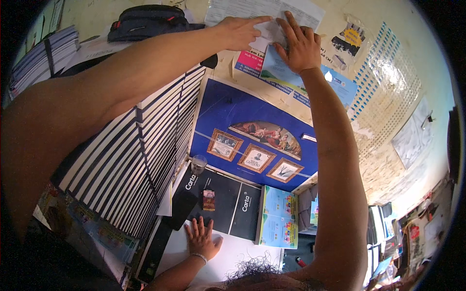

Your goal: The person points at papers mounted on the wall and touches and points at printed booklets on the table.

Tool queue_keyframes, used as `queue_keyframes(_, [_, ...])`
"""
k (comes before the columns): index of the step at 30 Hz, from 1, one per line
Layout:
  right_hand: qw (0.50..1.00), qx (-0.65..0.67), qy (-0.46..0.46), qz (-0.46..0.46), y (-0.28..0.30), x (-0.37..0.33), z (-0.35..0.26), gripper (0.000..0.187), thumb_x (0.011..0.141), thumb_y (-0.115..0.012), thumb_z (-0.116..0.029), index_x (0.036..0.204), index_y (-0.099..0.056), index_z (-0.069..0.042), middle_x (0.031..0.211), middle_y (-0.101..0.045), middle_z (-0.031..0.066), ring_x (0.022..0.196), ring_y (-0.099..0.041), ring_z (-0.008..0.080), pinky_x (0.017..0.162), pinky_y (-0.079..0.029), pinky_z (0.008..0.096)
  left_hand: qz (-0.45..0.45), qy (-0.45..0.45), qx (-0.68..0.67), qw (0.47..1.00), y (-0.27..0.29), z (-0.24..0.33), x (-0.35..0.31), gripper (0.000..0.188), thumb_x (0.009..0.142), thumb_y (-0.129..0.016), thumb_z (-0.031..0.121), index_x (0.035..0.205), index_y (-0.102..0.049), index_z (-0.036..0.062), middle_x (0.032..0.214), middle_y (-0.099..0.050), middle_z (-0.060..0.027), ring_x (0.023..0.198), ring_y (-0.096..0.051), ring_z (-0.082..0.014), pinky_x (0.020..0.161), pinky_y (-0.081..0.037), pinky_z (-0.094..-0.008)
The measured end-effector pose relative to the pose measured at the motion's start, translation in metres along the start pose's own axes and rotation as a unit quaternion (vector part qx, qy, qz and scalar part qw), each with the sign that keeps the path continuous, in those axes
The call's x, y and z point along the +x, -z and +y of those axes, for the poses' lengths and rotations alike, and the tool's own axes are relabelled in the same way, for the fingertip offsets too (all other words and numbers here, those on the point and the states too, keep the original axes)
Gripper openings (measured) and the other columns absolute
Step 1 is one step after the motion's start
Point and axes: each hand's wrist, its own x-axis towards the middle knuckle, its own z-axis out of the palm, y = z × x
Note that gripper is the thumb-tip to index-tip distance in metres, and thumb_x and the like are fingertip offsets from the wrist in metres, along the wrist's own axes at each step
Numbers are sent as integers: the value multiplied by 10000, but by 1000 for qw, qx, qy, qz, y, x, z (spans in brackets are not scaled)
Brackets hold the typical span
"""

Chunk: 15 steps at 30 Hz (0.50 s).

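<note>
My left hand (pixel 203 241), with a bracelet at the wrist, lies flat on a white sheet-like surface (pixel 179 257), fingers spread. My right arm stretches up to the wall. There my right hand (pixel 302 47) rests on a pinned-up printed sheet (pixel 247 10), fingers apart, just above a blue poster (pixel 281 72). From the left comes another person's arm, whose hand (pixel 238 33) points with one finger at the same sheet, close to my fingertips. Beyond my left hand stand a small dark red pack (pixel 208 200) and a flat black object (pixel 179 210).
A tall stack of dark-edged books (pixel 131 155) rises on the left, with a black bag (pixel 148 23) behind it. A clear cup (pixel 198 164) stands by the blue picture panel (pixel 223 106). Colourful booklets (pixel 279 218) are piled at right, a red lighter-like item (pixel 301 262) nearby.
</note>
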Motion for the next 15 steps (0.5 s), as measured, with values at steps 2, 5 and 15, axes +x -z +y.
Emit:
queue_keyframes(2, [1000, -1, -3, -10, 0, 0, 0, 715, 915, -689, -554, 1555, -489, -307, 1722, -372, -37, 1268, -568, 264, 1062, -431, 496, 7, -2, -4, 1000, -1, 0, 0, 881, 988, -489, 655, 1691, -308, 155, 1769, -124, -252, 1633, -8, -489, 1265, 62, -698])
queue_keyframes(5, [1000, 1, -5, -6, -1, -1, 0, 716, 911, -695, -553, 1552, -492, -307, 1723, -370, -40, 1265, -569, 265, 1064, -430, 496, -2, -1, -14, 1000, 2, 1, 0, 883, 990, -488, 653, 1693, -300, 153, 1771, -119, -250, 1634, -6, -485, 1265, 63, -698])
queue_keyframes(15, [1000, 4, -3, -8, -1, -1, 2, 706, 908, -701, -549, 1540, -502, -303, 1722, -376, -42, 1262, -571, 257, 1053, -431, 488, 9, -2, -25, 1000, 2, 1, -1, 875, 982, -510, 640, 1680, -327, 146, 1761, -153, -258, 1631, -19, -489, 1267, 57, -701])
